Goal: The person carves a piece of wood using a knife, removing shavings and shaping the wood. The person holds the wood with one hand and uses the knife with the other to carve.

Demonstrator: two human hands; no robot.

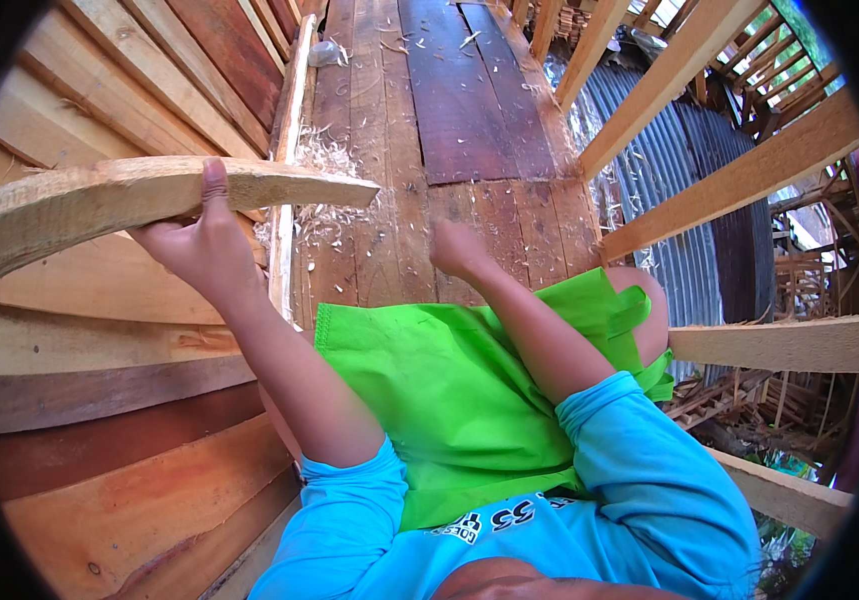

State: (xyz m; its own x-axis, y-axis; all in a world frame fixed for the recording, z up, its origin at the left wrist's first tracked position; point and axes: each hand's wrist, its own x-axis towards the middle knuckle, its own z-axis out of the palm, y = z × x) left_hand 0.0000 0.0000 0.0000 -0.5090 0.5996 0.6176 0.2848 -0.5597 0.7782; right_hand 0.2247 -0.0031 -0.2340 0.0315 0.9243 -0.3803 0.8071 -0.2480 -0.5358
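Observation:
My left hand point(204, 240) grips a long pale wooden board point(119, 190), thumb on its upper side and the fingers beneath. The board reaches from the left rim of the view to above the shavings, and it looks curved there. My right hand point(457, 248) hovers over the floorboards, closed like a fist and slightly blurred. Whatever its fingers hold, if anything, is hidden. Between my forearms a bright green cloth point(429, 370) covers my lap.
Wood shavings point(324, 180) lie on the plank floor point(369, 245) by a pale rail point(287, 130). A plank wall point(109, 290) rises at the left. Slanting wooden posts point(649, 110) line the right side, with corrugated metal sheets point(654, 190) beyond. A clear plastic bag point(326, 54) sits farther off.

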